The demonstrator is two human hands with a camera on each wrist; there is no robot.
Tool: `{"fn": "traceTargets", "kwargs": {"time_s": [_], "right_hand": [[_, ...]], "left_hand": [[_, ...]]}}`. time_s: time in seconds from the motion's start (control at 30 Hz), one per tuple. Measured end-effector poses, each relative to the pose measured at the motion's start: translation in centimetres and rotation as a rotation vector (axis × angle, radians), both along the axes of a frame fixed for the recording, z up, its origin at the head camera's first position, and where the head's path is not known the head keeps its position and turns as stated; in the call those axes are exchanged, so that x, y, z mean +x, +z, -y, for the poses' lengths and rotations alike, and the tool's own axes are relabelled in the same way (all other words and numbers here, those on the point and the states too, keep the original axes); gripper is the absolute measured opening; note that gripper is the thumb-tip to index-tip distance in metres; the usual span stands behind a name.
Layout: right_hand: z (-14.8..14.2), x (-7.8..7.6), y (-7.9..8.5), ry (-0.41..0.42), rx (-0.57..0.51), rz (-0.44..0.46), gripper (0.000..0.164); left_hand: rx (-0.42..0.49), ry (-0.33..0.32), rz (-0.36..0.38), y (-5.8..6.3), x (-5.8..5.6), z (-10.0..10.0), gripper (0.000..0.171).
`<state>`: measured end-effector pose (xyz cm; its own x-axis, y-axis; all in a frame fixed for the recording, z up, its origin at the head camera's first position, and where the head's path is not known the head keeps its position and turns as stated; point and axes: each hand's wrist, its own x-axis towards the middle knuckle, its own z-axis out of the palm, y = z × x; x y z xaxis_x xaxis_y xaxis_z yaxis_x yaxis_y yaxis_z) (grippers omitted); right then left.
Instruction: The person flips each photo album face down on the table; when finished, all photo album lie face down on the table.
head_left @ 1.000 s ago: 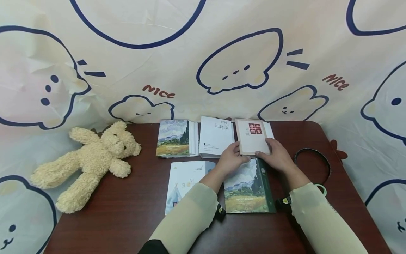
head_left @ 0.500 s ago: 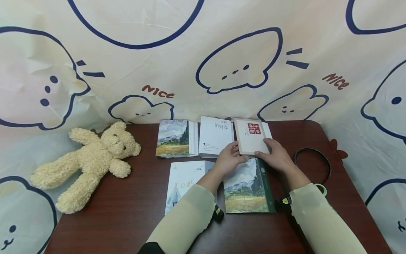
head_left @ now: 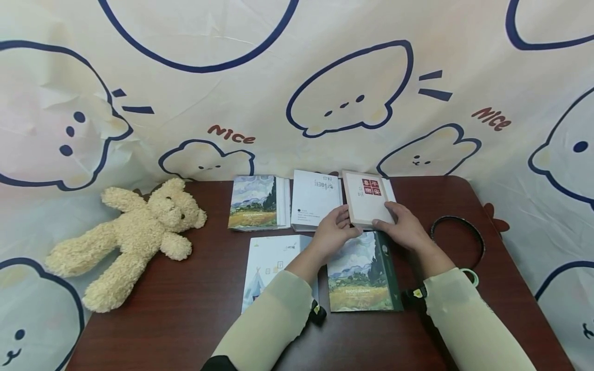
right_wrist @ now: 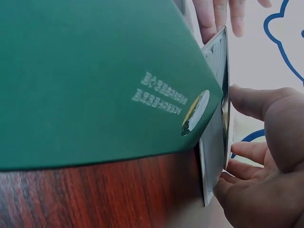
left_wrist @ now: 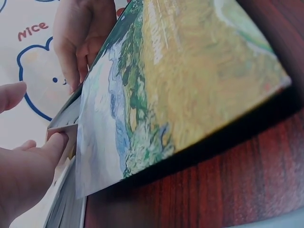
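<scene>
A cream photo album (head_left: 363, 203) with red square characters lies at the back right, atop another white-edged album. My left hand (head_left: 335, 234) holds its near left corner, fingers at the side and thumb by the near edge. On the opposite side my right hand (head_left: 408, 226) grips the right edge, thumb on the cover and, in the right wrist view, fingers curled around the side. Just in front lies a green-spined landscape photo album (head_left: 359, 273), large in the left wrist view. A white album (head_left: 317, 198) stands beside the left fingers.
Further left are another landscape album stack (head_left: 255, 202) and a pale tent-print album (head_left: 269, 263), partly behind the left forearm. A plush bear (head_left: 139, 237) lies at the left. A black hoop (head_left: 482, 247) and a pale green ring (head_left: 473, 277) lie right. A printed cloth (head_left: 278, 103) backs the table.
The cream album has shifted slightly left and back with both hands on it. The left forearm has moved a little left. The other albums and the bear have stayed put.
</scene>
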<state>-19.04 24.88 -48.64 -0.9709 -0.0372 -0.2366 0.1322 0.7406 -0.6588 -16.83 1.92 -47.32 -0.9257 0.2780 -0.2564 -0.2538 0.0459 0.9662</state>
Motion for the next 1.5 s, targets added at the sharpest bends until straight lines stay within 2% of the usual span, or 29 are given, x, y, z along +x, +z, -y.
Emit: {"fn": "traceTargets", "kwargs": {"time_s": [0.43,0.93,1.23,1.5], "right_hand": [[0.0,0.0,0.2,-0.02,-0.104,0.054,0.091],[0.2,-0.3,0.1,-0.056,-0.322,0.147,0.093],[0.4,-0.7,0.3,-0.037,-0.392,0.169,0.094],[0.8,-0.7,0.6,-0.019,-0.457,0.192,0.087]], "left_hand": [[0.025,-0.016,-0.005,0.5,0.4,0.8,0.078],[0.034,-0.012,-0.063,1.0,0.5,1.4,0.074],[0.009,-0.023,-0.105,1.3,0.7,1.8,0.07],[-0.015,-0.025,-0.137,1.8,0.8,2.2,0.07]]}}
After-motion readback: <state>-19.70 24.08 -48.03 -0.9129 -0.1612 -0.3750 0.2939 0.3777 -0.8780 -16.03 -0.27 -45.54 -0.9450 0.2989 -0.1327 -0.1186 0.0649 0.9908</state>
